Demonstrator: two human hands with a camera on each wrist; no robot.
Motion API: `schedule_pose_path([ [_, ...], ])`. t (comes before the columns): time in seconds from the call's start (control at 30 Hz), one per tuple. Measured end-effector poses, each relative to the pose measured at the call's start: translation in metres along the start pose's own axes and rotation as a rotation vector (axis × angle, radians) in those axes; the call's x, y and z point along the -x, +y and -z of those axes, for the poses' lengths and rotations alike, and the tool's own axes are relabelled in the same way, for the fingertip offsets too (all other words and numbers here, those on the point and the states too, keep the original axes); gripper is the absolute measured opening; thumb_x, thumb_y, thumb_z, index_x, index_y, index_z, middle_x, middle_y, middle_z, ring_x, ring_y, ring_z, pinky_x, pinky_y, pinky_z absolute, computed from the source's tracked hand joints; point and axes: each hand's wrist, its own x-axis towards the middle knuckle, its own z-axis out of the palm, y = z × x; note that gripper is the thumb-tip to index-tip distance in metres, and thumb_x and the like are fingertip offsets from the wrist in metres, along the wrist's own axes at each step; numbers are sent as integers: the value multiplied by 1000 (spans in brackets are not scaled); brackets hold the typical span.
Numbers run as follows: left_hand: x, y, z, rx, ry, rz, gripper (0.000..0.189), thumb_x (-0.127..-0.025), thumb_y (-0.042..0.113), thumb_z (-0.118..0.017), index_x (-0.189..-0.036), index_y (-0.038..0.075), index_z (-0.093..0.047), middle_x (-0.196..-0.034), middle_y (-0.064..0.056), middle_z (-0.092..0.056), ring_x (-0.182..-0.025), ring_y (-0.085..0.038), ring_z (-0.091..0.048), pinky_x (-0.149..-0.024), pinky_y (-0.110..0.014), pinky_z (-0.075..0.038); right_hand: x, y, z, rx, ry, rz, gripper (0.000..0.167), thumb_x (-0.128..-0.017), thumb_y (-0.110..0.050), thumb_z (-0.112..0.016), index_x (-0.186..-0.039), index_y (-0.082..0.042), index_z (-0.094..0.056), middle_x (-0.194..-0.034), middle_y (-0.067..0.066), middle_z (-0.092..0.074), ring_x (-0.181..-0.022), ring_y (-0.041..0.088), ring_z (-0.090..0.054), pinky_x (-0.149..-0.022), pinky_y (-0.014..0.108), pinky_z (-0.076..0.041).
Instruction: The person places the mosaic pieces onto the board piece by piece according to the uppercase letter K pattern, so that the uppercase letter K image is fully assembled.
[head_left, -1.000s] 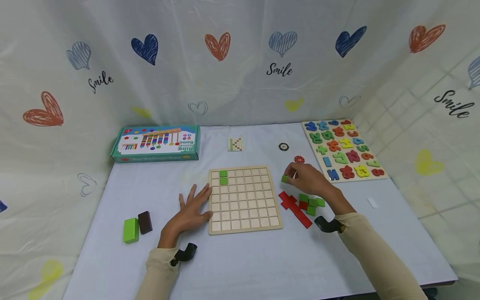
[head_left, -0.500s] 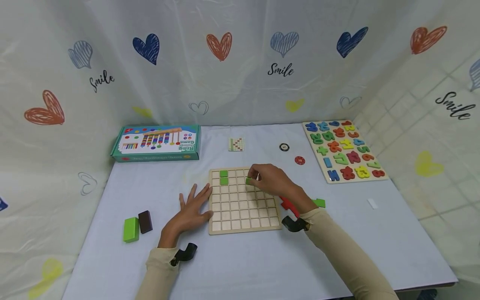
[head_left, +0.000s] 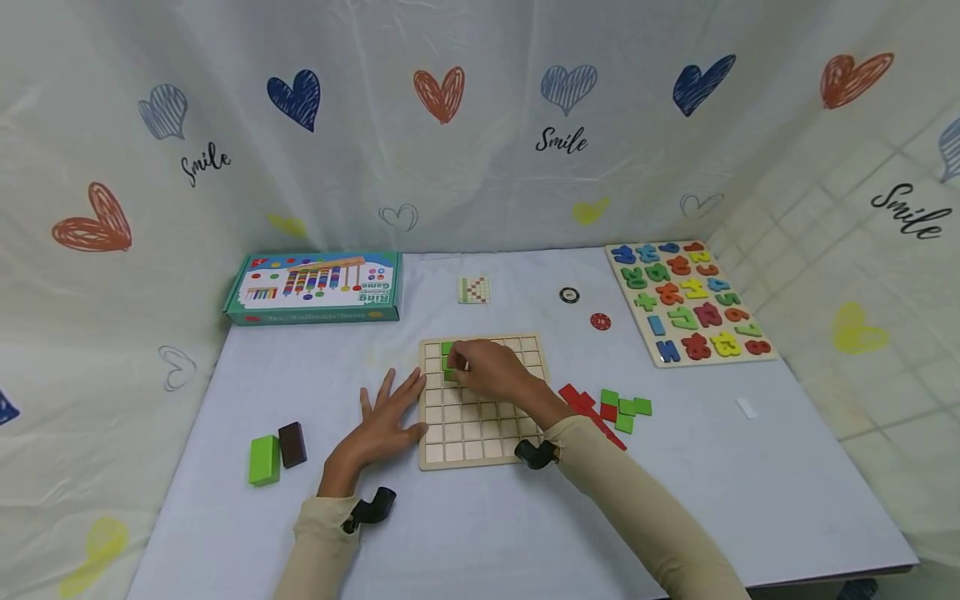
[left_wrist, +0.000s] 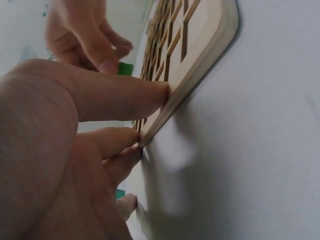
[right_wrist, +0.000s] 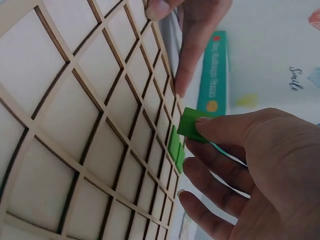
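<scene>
Between thumb and fingers, my right hand pinches a small green square tile, held just above the upper left of the wooden grid board. Two green tiles sit in neighbouring cells of the board near it; in the head view the right hand partly covers them. My left hand rests at the board's left edge with fingers spread, its thumb and fingertips touching the rim, as the left wrist view shows.
Right of the board lie red pieces and several green tiles. Farther out are a letter puzzle board, a red chip, a black ring, a pattern card, a game box, a green block and a dark block.
Holding the green tile, my right hand has moved left from beside the loose pieces, across the board, to its upper left cells. The left hand has stayed at the board's edge.
</scene>
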Motion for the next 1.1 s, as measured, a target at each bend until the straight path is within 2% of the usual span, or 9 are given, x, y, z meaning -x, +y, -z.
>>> schedule_pose_path([
  [0.53,-3,2,-1,-16,-10,8,85,-98,21,-72,-169,13,-26,-178,-5,-15,-164,-40,13,-117,-74,25,-6,8,-11,9,-31,11,9,-101,-21,-74,-107,-14,-75,-100,-2,-75,-90,13,-68,-77,34,-57],
  [0.67,-2,2,-1,-19,-6,9,85,-98,22,-72,-169,12,-27,-178,-5,-16,-164,-40,12,-117,-74,24,-8,10,-13,12,-2,21,6,-100,-20,-75,-102,-15,-78,-98,-3,-75,-91,14,-68,-77,34,-57],
  [0.8,-1,2,-1,-19,3,2,84,-97,21,-71,-168,11,-29,-178,-6,-18,-164,-41,10,-117,-74,23,-8,12,-18,68,42,31,8,-100,-20,-75,-98,-19,-82,-96,-4,-73,-87,13,-64,-72,32,-56],
  [0.97,-1,2,-1,-19,4,10,84,-98,22,-71,-169,12,-28,-178,-5,-17,-164,-39,11,-118,-73,23,-7,13,-24,139,81,51,9,-100,-22,-75,-98,-21,-84,-94,-5,-71,-82,12,-61,-68,30,-54],
  [1.1,0,2,-1,-24,-1,19,84,-98,23,-71,-169,13,-27,-178,-4,-16,-164,-38,12,-118,-73,24,-5,12,-25,150,113,69,8,-99,-21,-76,-99,-20,-85,-93,-4,-71,-82,13,-61,-67,30,-54],
])
